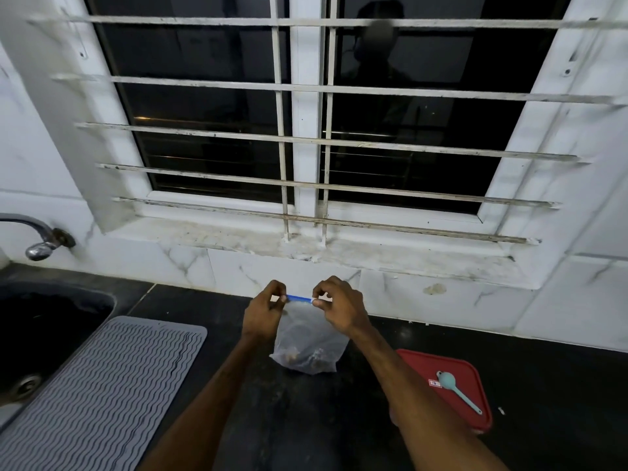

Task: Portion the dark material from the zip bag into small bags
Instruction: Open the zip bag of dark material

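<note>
head view: the left hand (263, 309) and right hand (336, 307) each pinch one end of the blue zip strip (299, 298), fingers (319, 291) curled tight on it. this keeps the zip bag (307, 338) upright on the black desk (272, 419), likely to pull its mouth apart. the dark material (306, 360) sits at the bottom. a teal spoon (455, 390) waits on a red lid (475, 379) to the right (probably the scoop). the lid's small label (434, 383) is unreadable.

zip bag (307, 348) centre of counter (543, 385), mat (102, 392) left, spoon (457, 390) on lid (472, 375) right
</note>
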A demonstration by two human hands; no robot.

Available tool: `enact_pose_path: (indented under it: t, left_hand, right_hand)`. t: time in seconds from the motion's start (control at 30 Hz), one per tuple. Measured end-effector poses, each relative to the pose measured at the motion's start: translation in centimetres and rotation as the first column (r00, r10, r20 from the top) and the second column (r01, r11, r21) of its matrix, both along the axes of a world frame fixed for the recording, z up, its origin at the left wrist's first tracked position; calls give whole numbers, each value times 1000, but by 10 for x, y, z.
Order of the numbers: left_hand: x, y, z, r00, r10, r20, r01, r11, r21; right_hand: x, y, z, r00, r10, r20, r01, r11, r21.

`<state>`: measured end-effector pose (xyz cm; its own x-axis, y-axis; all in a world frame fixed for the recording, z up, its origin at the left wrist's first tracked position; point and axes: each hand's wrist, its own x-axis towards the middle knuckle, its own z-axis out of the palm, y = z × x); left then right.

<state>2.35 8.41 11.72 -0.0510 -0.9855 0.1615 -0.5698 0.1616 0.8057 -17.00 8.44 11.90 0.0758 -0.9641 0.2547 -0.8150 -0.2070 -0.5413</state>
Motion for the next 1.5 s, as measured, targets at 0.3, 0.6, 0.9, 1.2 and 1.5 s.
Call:
enact_pose_path:
  t: [0.3, 0.6, 0.9, 1.2, 1.5]
  left_hand:
    - [34, 2, -2, 988, 70, -140, -72, 997, -8]
    - [25, 0, 1, 970, -26, -241, 34, 999, 31]
    - [13, -7, 6, 950, -179, -254, 191, 981, 21]
    - [13, -7, 1, 962, -79, -260, 84, 996, 6]
    - [-5, -8, 2, 979, 113, -168, -115, 993, -3]
  right_hand:
    - [-51, 8, -8, 989, -101, -112, 101, 995, -12]
    - [-65, 11, 2, 985, 30, 171, -72, 967, 245]
    - [-25, 7, 19, 972, 110, 209, -181, 913, 365]
    - [-8, 7, 17, 952, 108, 286, -216, 899, 381]
    - [4, 5, 15, 956, 18, 292, -145, 897, 418]
